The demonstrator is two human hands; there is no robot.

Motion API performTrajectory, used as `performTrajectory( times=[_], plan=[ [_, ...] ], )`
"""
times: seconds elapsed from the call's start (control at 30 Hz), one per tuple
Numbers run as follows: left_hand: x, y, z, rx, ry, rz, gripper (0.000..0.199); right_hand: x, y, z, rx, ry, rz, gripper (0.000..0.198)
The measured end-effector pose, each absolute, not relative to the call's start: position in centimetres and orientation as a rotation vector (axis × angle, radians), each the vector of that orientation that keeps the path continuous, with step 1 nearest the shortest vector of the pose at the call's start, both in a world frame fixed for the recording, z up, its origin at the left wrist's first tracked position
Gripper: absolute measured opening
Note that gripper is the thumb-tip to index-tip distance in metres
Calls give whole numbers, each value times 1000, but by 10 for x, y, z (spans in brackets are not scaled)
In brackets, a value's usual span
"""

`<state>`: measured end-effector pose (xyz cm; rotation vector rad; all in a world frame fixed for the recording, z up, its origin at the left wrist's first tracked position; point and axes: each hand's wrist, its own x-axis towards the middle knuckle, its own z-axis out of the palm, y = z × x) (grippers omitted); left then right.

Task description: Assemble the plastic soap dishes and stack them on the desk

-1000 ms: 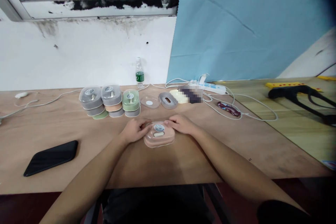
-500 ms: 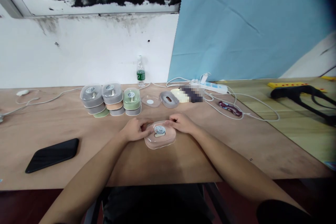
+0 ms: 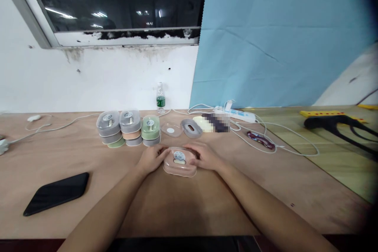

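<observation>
A pink plastic box (image 3: 178,170) with a clear lid, a round printed sticker and a pale oblong piece on top rests on the table in front of me. My left hand (image 3: 152,159) is closed on its left side, thumb along the lid's edge. From the right, my right hand (image 3: 206,157) grips the other side, its thumb on the lid and its fingers behind the box. Just beyond lie a loose clear lid (image 3: 173,129) with a white round sticker and a grey oval piece (image 3: 189,128) with a slot.
Stacked grey boxes (image 3: 108,124) and green boxes (image 3: 150,126) stand behind to the left. A black phone (image 3: 57,193) lies at left. Along the wall are a bottle (image 3: 160,100), a power strip (image 3: 240,115) and white cables. A patterned object (image 3: 260,140) lies right.
My right hand has moved from the lid's top corner to wrap the box's right side. My left hand has settled along the left side. The camera view has tilted up.
</observation>
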<state>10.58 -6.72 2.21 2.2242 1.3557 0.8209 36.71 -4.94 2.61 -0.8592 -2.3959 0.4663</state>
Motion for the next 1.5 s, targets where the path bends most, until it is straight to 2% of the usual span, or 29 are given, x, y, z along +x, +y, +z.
performTrajectory(
  times=[0.1, 0.2, 0.33, 0.57, 0.83, 1.07, 1.3, 1.5],
  plan=[
    [104, -66, 20, 2220, 1401, 860, 37, 358, -55, 28, -764, -2427, 508, 68],
    [102, -66, 18, 2212, 1445, 882, 38, 350, -56, 24, -823, -2401, 502, 65],
    [102, -67, 16, 2255, 1374, 856, 62, 350, -51, 20, -954, -2313, 463, 64],
    [101, -64, 13, 2213, 1388, 837, 63, 359, -48, 25, -948, -2474, 480, 98],
    [101, -63, 11, 2151, 1531, 711, 68, 371, -41, 26, -1064, -2323, 352, 86],
    [100, -63, 6, 2238, 1499, 675, 47, 328, -23, 53, -1225, -1972, 252, 86],
    [98, -64, 3, 2276, 1490, 669, 50, 238, 14, 77, -1507, -1956, 187, 87],
    [96, -61, 1, 2300, 1467, 680, 46, 208, 8, 92, -1615, -2083, 98, 91]
  ],
)
